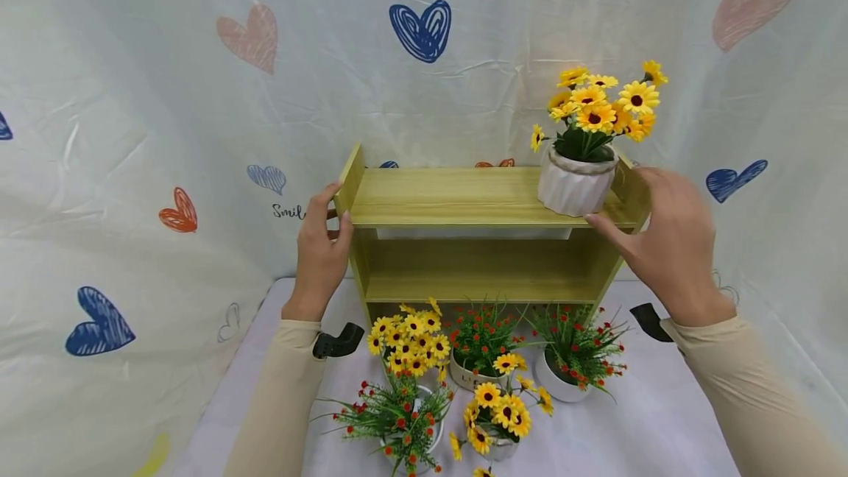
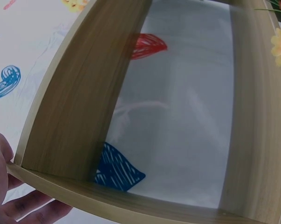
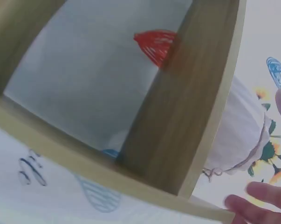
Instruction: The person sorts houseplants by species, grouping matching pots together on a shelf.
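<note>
A light wooden two-tier shelf [image 1: 444, 197] stands upright in the middle of the head view. My left hand [image 1: 321, 249] grips its left side panel, thumb at the front edge and fingers along the outer side. At the right side panel, my right hand [image 1: 682, 241] has its fingers round the panel's top and its thumb by the front edge of the upper board. Close to that thumb, a ribbed white pot [image 1: 575, 186] of yellow daisy-like flowers [image 1: 596, 112] rests on the upper board. In the right wrist view the pot [image 3: 238, 130] shows beyond the board.
On the white-covered table [image 1: 662, 389], several potted artificial plants stand before the shelf, including yellow flowers [image 1: 411, 337] and red-dotted greenery [image 1: 483, 337]. Nearest are another red-dotted plant [image 1: 397, 418] and a yellow-flowered pot [image 1: 500, 447]. A heart-printed curtain [image 1: 490, 94] hangs behind.
</note>
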Demonstrator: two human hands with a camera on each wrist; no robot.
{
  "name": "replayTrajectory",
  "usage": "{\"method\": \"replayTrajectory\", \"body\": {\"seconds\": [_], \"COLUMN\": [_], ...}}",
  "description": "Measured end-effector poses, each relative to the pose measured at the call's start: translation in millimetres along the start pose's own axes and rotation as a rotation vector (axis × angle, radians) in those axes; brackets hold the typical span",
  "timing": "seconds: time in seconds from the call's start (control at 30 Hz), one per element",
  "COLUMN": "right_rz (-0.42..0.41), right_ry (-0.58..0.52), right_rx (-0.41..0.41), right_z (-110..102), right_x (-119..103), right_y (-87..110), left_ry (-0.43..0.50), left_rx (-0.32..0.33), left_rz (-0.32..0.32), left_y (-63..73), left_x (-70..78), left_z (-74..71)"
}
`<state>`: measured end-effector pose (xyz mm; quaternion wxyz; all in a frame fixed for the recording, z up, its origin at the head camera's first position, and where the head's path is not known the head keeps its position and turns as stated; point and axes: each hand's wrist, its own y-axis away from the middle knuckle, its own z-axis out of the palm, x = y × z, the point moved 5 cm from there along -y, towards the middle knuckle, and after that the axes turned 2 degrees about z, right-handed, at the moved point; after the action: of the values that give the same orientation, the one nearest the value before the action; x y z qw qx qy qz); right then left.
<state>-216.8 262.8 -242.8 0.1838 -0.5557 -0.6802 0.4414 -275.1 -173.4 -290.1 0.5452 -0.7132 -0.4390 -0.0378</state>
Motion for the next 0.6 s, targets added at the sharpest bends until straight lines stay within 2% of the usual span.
{"method": "replayTrajectory", "body": {"seconds": [0.2,0.3,0.4,0.6], "right_rz": [0.004,0.017,0.031,0.115], "right_ry": [-0.046,-0.068,-0.071,-0.052], "right_rx": [0.127,0.162,0.152,0.051], "right_z": [-12,-16,-16,-10], "right_x": [7,13,20,41], "right_y": [46.2,70.0,94.7,146.2], "left_ry": [-0.008,-0.01,-0.009,-0.003], "left_rx": [-0.001,0.003,0.006,0.0], "left_rz": [-0.007,-0.01,-0.014,-0.026], "left_y": [0.3,-0.1,-0.5,-0.1], "left_x": [0.0,-0.5,-0.4,-1.1], "left_z": [1.4,0.9,0.3,1.7]}}
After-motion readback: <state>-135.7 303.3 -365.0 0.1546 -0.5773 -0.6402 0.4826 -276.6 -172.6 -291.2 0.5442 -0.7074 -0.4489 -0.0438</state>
